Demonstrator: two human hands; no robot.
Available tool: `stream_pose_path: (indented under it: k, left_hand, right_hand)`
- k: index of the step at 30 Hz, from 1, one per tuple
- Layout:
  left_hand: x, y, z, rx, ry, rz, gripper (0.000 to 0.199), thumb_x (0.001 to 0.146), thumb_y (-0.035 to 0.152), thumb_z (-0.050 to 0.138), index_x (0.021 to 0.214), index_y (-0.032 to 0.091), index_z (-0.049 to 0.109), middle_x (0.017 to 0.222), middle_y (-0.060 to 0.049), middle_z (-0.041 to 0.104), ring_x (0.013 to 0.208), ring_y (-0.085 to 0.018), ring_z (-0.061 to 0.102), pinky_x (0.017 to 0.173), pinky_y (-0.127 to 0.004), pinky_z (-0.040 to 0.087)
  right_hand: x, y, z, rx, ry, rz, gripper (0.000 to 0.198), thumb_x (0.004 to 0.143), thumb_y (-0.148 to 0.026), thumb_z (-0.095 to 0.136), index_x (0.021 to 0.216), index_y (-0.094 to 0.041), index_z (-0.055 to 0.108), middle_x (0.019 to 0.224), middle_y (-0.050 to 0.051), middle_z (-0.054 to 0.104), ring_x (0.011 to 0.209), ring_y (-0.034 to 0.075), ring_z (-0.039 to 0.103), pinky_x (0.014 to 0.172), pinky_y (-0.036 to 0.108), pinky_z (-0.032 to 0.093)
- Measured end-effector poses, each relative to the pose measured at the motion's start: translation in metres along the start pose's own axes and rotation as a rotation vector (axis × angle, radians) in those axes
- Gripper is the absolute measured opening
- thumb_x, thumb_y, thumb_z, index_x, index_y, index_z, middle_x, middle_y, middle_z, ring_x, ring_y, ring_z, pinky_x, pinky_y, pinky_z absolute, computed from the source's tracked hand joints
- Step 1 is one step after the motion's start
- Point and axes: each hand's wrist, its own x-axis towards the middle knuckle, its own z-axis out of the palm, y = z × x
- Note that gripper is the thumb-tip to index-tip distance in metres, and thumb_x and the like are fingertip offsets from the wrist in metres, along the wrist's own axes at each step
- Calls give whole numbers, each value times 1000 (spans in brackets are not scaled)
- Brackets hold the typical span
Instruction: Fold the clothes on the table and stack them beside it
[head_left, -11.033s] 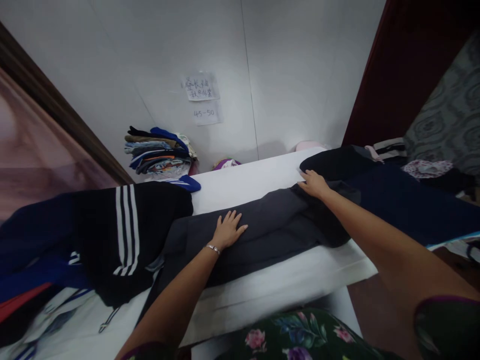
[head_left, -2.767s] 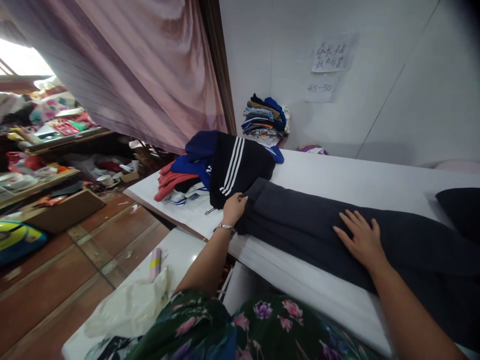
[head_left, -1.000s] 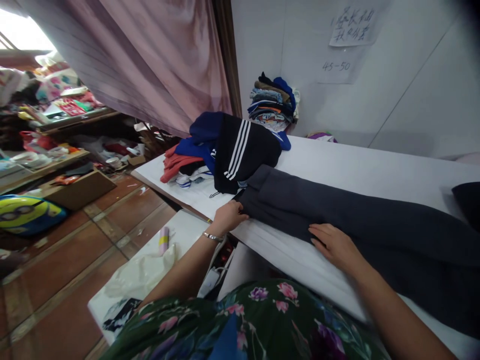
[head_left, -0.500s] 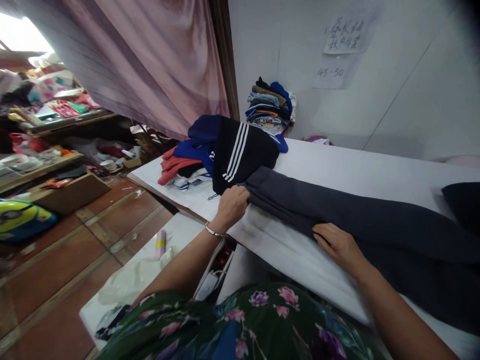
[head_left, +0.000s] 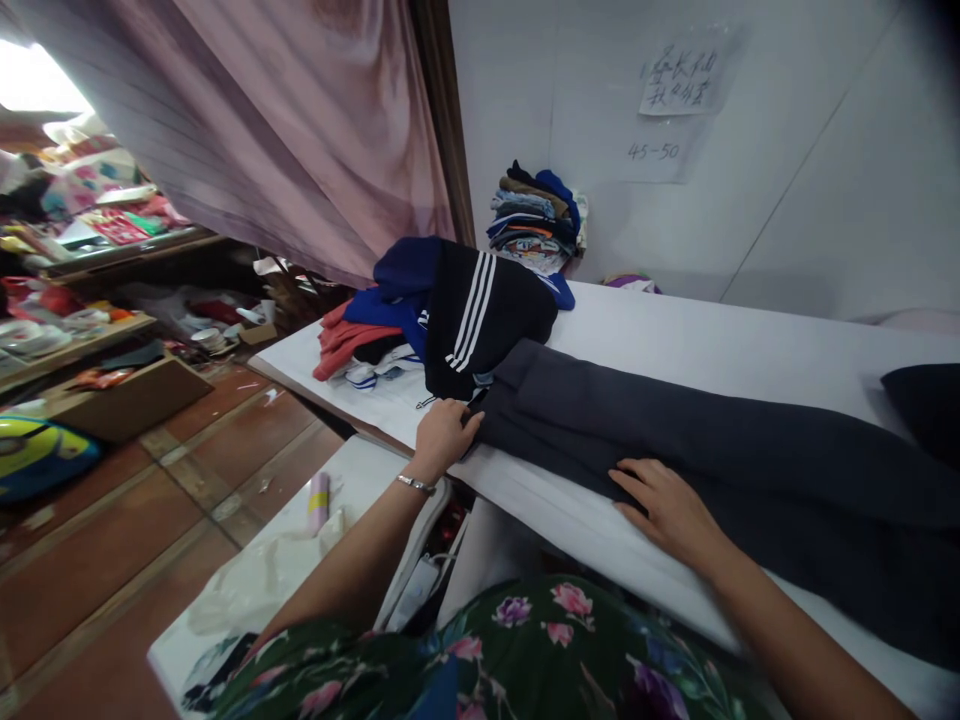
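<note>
along the white table (head_left: 765,340), a dark grey garment (head_left: 675,410) lies lengthwise, its left end meeting a black striped garment (head_left: 517,310). hands apart from each other. left hand (head_left: 444,440) at the near left corner; whether it pinches cloth, cannot tell. right hand (head_left: 667,508) on the near edge, fingers laid over the cloth, thumb apart; likely to steady the length. folded stack (head_left: 536,215) by the wall, presumably to leave working room in front.
</note>
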Motion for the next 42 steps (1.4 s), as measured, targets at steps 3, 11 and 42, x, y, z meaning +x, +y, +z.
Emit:
stream_pose_path:
  k: [3, 11, 42]
  left_hand:
    - [9, 10, 4, 20, -81, -36, 45, 92, 53, 40, 83, 18, 66, 91, -9, 64, 93, -23, 58, 77, -33, 44]
    - [25, 24, 10, -7, -127, -77, 34, 85, 50, 56, 87, 17, 59, 97, -10, 64, 96, -25, 59, 75, -32, 45]
    - [34, 30, 6, 93, -9, 395, 33, 90, 25, 41, 114, 17, 62, 120, -15, 60, 110, -28, 56, 90, -40, 45]
  right_hand:
    - [-5, -1, 0, -22, 28, 54, 38, 92, -38, 49, 122, -18, 61, 118, 13, 62, 105, 27, 57, 85, 43, 51]
    - [-36, 11, 2, -113, 104, 203, 35, 94, -38, 45, 114, -18, 66, 111, 13, 65, 99, 27, 60, 80, 43, 52]
    - [-113, 28, -39, -208, 71, 275, 30, 90, -20, 47, 113, -18, 67, 116, 12, 65, 112, 26, 57, 95, 46, 44]
